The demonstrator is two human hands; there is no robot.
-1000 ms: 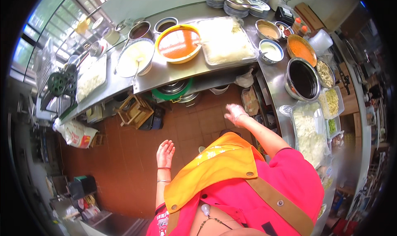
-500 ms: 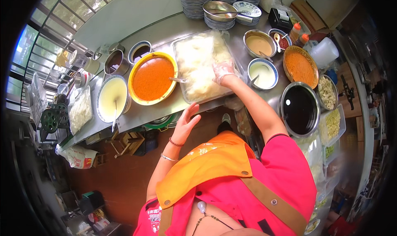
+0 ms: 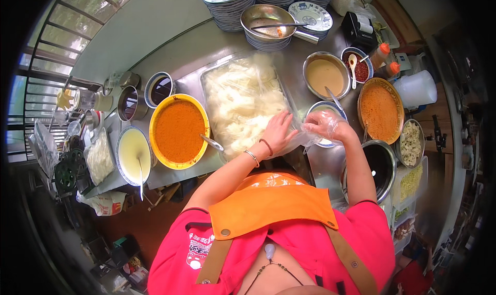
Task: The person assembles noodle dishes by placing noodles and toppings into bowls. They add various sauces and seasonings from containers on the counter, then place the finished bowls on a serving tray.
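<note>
In the head view, the person stands at a metal counter [image 3: 181,47] full of food. The left hand [image 3: 279,132] lies with open, spread fingers on the near right corner of a big steel tray of white flat noodles [image 3: 243,101], which is covered by thin clear plastic film [image 3: 294,140]; the palm presses on the film and it grips nothing. The right hand [image 3: 326,125] wears a clear plastic glove and its fingers are pinched closed on the loose edge of this film, just beside the left hand and over a small blue-rimmed bowl [image 3: 325,111]. Left of the tray stands a yellow basin of orange sauce [image 3: 178,132] with a ladle handle in it, and further left a bowl of pale yellow liquid [image 3: 133,150]. Right of the tray there are a steel bowl of tan sauce [image 3: 324,75], a small bowl of red chili [image 3: 359,70] with a white spoon, a steel bowl of orange sauce [image 3: 380,109] and a dark pot [image 3: 380,165] near the person's right arm. At the far side, stacks of patterned plates [image 3: 227,5] stand behind a steel bowl [image 3: 266,18].
</note>
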